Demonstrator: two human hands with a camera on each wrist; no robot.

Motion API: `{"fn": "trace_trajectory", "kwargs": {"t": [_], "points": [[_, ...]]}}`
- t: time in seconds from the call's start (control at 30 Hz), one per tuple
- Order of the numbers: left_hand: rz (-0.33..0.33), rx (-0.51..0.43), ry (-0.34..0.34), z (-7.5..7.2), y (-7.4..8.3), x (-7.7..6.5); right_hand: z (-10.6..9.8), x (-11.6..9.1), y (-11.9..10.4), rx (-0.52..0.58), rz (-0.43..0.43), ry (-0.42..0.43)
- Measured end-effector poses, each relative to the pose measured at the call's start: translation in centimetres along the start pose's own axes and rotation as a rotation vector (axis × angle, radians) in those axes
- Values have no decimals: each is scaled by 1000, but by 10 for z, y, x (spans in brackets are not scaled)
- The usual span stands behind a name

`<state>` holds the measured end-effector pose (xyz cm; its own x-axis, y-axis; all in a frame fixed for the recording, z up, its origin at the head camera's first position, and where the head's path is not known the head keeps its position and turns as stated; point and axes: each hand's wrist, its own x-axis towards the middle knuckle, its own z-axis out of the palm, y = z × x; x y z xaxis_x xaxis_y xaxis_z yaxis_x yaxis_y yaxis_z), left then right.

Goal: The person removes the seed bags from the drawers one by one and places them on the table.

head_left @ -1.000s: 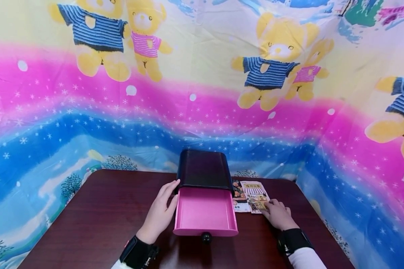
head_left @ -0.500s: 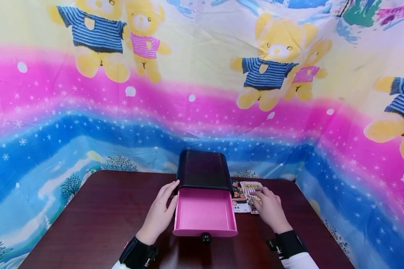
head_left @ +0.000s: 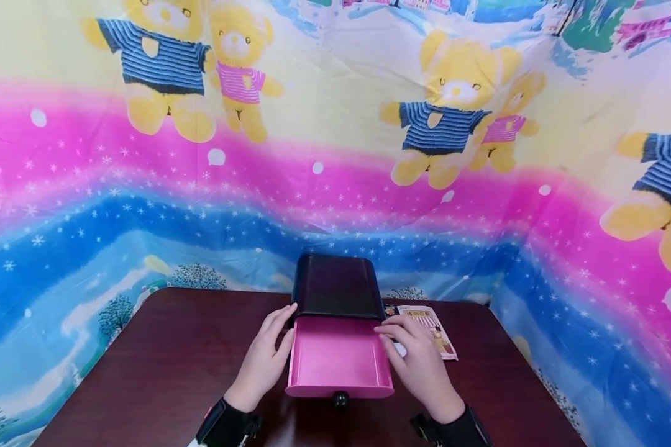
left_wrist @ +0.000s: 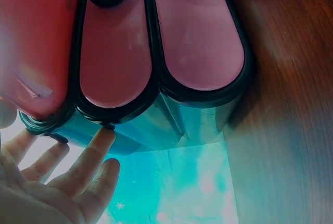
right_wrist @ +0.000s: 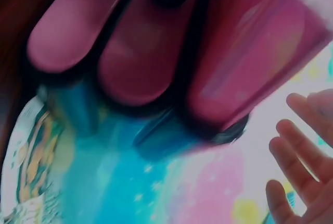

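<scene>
A black drawer unit (head_left: pixel 338 284) with stacked pink drawers stands on the table, its top drawer (head_left: pixel 340 363) pulled out and bare inside. Lower drawers (left_wrist: pixel 117 57) with round black knobs are closed in the left wrist view. My left hand (head_left: pixel 261 360) rests against the unit's left side, fingers extended, fingertips at its black front edge. On the other side, my right hand (head_left: pixel 422 369) hovers by the drawer's right wall with loosely spread fingers and nothing held. Partly behind it lies a flat printed piece (head_left: pixel 437 335) with a striped awning picture, overlapping a darker printed piece (head_left: pixel 390 310).
The dark reddish-brown table (head_left: pixel 190 347) stretches to both sides of the unit. A cloth backdrop (head_left: pixel 324 205) printed with bears and snowflakes hangs close behind and along the right edge. A black knob (head_left: pixel 340 399) sticks out from the open drawer's front.
My right hand has left the printed pieces and moved left to the drawer's right side. The awning-print piece is turned slightly and sits further right. My left hand stays put.
</scene>
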<state>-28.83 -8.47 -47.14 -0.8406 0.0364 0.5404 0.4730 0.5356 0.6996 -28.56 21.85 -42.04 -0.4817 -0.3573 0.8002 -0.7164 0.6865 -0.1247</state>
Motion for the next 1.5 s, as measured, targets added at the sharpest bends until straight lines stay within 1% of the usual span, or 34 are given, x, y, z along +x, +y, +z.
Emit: {"fn": "trace_trajectory", "kwargs": {"t": [0.1,0.3,0.37,0.47,0.6,0.77,0.9,1.0,1.2,1.3,1.5], "points": [[-2,-1,-3,0,0,0,-1,0,-18,36,-97,-33],[-1,2,-2,0,0,1,4,-3,-47,53,-335,-90],[-2,2,-5,0,1,1,7,-5,-55,48,-391,-116],[-7,4,-9,0,1,0,12,-8,-63,5,-438,-161],[-5,1,-8,0,-1,-1,14,-13,-71,-65,-467,-193],[14,5,5,0,0,-1,12,-15,-76,-79,-492,-221],[14,7,10,0,1,0,11,-16,-79,-109,-521,-262],[8,1,12,0,1,0,9,-17,-80,-127,-513,-314],[-2,-6,10,0,1,0,4,-17,-83,-138,-479,-386],[-5,-8,7,0,1,0,4,-17,-84,-146,-478,-389],[-8,-6,3,0,2,0,6,-17,-83,-201,-542,-309]]}}
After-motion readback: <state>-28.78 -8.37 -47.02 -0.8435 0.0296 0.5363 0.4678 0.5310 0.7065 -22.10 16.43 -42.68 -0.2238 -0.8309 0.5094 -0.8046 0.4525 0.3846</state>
